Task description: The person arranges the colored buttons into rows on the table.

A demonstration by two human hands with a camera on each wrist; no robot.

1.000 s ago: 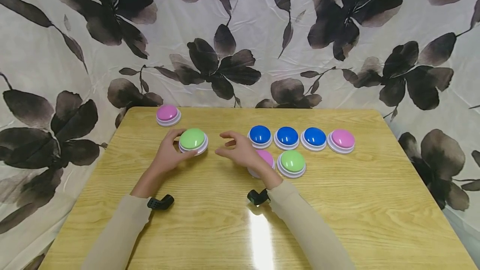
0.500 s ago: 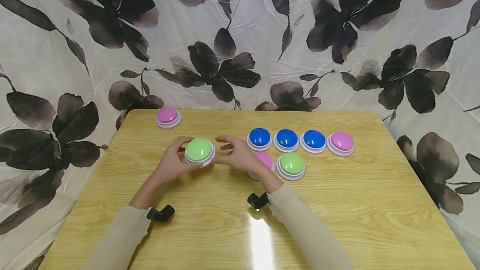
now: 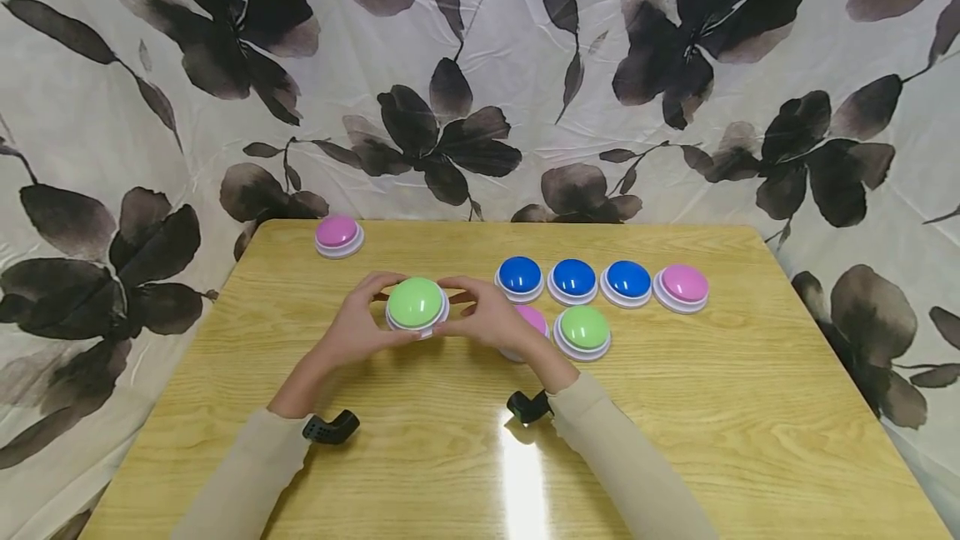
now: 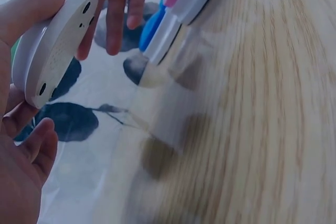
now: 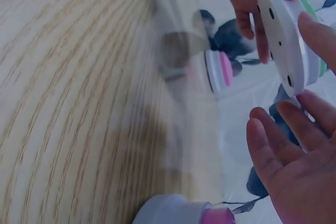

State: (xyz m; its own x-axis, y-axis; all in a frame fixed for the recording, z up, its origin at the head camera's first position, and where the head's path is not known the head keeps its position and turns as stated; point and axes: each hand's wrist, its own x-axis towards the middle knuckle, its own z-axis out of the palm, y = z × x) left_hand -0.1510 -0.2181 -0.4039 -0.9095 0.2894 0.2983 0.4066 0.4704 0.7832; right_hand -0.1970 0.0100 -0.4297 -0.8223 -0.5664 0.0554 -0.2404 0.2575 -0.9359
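A push button with a green dome (image 3: 415, 303) and white base is held up off the table between both hands. My left hand (image 3: 352, 327) grips its left side, thumb on the near edge and fingers round the far side. From the right, my right hand (image 3: 487, 315) pinches the rim with thumb and fingers. In the left wrist view the white base (image 4: 63, 51) is tilted, its underside showing dark spots. The right wrist view shows the right thumb (image 5: 317, 38) against the base's edge. A pink button (image 3: 534, 320) is partly hidden behind the right hand.
Three blue buttons (image 3: 574, 278) and a pink button (image 3: 684, 283) form a row at the back right. Another green button (image 3: 584, 328) sits in front of them. One pink button (image 3: 337, 232) stands at the table's far left corner. Floral cloth (image 3: 480, 48) hangs behind the wooden table (image 3: 420, 457).
The left hand has brought the green button to the right and nearer, lifting it. The right hand, apart from it a second ago, now holds its right side.
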